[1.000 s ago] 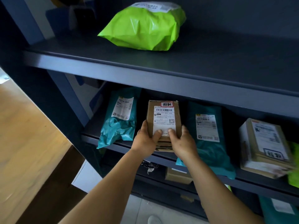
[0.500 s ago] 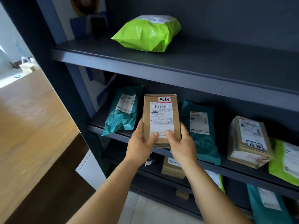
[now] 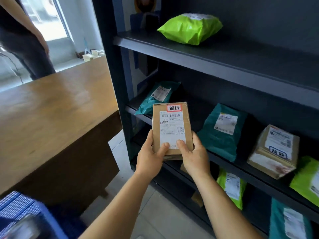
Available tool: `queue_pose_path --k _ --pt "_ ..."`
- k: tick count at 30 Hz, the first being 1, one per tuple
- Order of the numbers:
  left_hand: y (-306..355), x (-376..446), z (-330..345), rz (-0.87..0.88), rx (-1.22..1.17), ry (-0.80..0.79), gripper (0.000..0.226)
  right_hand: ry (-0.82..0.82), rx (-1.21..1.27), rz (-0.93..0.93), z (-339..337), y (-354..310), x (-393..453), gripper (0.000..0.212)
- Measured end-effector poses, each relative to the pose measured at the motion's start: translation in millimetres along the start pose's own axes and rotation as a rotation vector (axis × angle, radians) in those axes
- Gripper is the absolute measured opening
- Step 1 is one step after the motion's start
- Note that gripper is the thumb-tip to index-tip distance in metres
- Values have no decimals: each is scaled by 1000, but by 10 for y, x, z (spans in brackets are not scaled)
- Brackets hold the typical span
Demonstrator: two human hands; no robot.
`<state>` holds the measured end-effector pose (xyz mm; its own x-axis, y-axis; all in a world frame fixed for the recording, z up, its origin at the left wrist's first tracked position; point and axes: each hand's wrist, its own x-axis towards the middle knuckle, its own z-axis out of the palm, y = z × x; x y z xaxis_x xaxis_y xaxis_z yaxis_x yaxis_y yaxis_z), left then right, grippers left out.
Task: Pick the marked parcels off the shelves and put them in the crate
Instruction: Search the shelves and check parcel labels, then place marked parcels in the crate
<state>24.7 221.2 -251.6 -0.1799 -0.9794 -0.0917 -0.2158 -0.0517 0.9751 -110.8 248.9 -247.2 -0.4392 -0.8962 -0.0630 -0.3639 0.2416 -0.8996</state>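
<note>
Dark shelving unit (image 3: 224, 66), blue crate (image 3: 25, 209) at 8 o'clock, we hold one marked parcel.
Brown parcel (image 3: 170, 125) upright at centre, off the shelf; left hand (image 3: 150, 159) and right hand (image 3: 193, 156) grip its lower edge, thumbs on label.

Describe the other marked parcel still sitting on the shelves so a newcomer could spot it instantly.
Start at the dark shelving unit and find its middle shelf. Toward the right end, between a teal bag and a lime bag, leans a brown cardboard parcel. It alone there carries a blue-framed handwritten sticker below its shipping label.
</note>
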Motion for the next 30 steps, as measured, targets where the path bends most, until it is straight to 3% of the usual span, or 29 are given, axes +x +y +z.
queue_pose_path --k 9,16,26,30 --pt "-67 -945 -459 -73 26 256 48 -226 14 -112 335 -73 -698 49" --pt "-262 -1492 -1075 -137 -8 412 60 -387 17 -177 927 -265 -1181 49" --pt "-882 -2189 -2584 -216 -81 654 62 -632 9 -241 2353 -806 -2141 57" --pt "-1130 -2465 -3271 -240 -67 695 51 -700 -1 -234 2980 -998 -2575 55"
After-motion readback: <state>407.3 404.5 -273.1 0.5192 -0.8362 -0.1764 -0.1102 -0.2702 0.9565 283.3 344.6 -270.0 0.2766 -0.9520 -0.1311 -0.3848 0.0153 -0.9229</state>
